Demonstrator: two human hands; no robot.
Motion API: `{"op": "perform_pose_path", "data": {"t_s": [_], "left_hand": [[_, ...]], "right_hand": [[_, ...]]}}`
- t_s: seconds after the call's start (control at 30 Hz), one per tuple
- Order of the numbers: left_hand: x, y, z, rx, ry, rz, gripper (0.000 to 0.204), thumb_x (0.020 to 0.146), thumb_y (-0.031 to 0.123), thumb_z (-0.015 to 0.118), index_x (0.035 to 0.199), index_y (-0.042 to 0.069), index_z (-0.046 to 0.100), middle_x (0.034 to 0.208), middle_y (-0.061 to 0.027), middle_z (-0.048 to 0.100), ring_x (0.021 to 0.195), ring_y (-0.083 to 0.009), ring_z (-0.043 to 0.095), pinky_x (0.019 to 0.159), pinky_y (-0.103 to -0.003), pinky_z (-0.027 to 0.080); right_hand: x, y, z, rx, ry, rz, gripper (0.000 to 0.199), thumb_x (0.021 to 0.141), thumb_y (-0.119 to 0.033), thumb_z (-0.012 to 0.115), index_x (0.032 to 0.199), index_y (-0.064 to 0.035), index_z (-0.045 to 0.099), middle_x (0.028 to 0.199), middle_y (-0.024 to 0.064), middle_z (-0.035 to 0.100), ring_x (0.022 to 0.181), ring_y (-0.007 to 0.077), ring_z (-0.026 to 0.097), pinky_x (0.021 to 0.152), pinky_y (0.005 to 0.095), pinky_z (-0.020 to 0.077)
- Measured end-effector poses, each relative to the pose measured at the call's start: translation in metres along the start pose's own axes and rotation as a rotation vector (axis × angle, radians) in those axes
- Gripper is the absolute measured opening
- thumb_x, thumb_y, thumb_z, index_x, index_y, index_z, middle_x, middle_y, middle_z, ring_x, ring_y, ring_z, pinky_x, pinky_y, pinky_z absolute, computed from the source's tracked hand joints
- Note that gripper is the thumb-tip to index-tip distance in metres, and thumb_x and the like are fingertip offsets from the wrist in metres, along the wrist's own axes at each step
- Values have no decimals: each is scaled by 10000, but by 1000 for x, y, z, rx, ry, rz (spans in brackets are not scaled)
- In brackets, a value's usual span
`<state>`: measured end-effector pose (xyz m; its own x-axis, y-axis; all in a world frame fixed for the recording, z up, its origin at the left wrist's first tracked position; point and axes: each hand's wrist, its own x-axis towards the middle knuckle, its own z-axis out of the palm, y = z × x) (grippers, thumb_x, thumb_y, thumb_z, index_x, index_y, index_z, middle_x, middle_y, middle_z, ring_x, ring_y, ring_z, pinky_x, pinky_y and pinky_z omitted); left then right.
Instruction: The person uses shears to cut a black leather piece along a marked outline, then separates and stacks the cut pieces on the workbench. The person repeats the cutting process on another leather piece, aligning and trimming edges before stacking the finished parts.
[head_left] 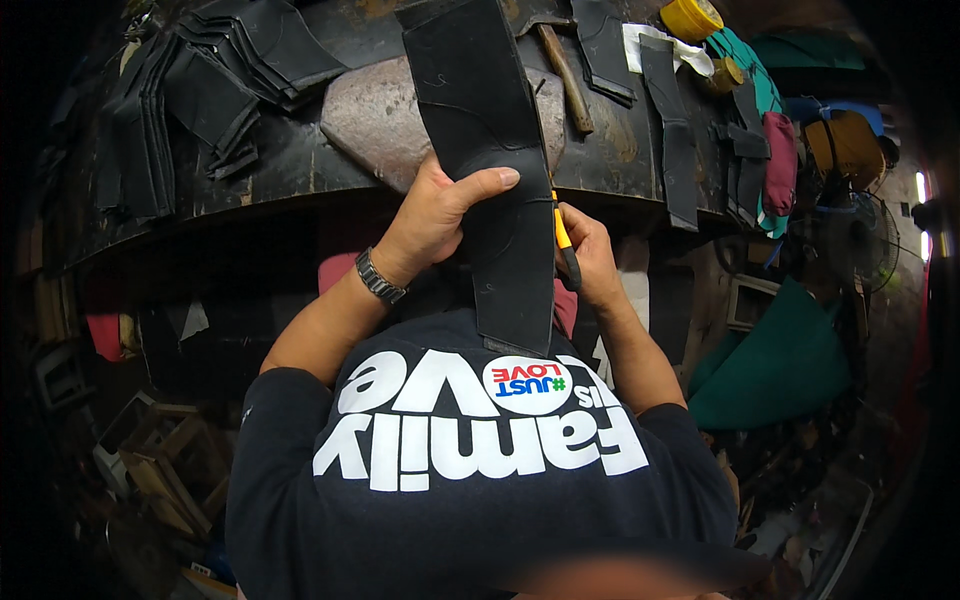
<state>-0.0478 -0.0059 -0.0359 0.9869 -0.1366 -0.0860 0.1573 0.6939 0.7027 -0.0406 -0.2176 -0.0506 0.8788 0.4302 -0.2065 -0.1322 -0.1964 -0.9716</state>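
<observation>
My left hand (440, 215) grips a long black leather piece (490, 150) by its left edge, thumb laid across its face. The piece stands up in front of my chest, its lower end near my dark printed shirt. My right hand (590, 255) is at the piece's right edge and holds a yellow-and-black handled tool (563, 240) against that edge. Its blade is hidden behind the leather. A metal watch (380, 277) sits on my left wrist.
A dark workbench (300, 170) runs across the top with stacks of black leather cut pieces (210, 90), a flat stone slab (375, 120), a wooden-handled hammer (567, 80), more leather strips (675, 130), a yellow tape roll (690, 18). A fan (865, 245) and green cloth (780, 370) lie right.
</observation>
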Motion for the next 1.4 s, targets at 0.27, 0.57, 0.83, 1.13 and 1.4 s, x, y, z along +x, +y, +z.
{"op": "perform_pose_path", "data": {"t_s": [0.27,0.57,0.83,1.13,1.4], "left_hand": [[13,28,-11,175,-26,120,618,894,127,694,1383,-14,343,1272,-125,543,1176,-185,548,988,-313,477],[40,30,-17,854,31,817,979,815,-6,693,1550,80,52,1609,-170,90,1487,-246,89,1197,-362,120],[41,30,-13,819,-76,699,796,837,10,695,1510,40,271,1555,-118,300,1421,-204,301,1164,-331,247],[36,29,-9,740,-81,607,797,845,9,685,1516,43,256,1544,-145,309,1387,-210,358,1143,-324,296],[37,18,-9,692,-112,537,806,851,3,675,1525,50,238,1536,-137,322,1373,-191,370,1145,-312,274]], "right_hand": [[-5,-2,-9,52,-22,109,212,822,-100,730,796,-47,526,690,-54,474,595,11,416,529,180,348],[9,-4,-1,31,-17,45,187,847,-121,725,842,-29,562,729,-31,566,647,5,514,570,172,412],[19,-17,1,40,5,-30,207,817,-121,739,907,-5,593,802,-22,586,724,32,532,656,203,449],[16,-2,-1,110,7,-41,188,826,-123,740,869,-14,594,770,-29,579,689,32,532,623,201,449],[21,-3,-8,53,-18,-22,250,824,-134,744,983,8,614,872,-2,624,777,55,571,709,219,465]]}}
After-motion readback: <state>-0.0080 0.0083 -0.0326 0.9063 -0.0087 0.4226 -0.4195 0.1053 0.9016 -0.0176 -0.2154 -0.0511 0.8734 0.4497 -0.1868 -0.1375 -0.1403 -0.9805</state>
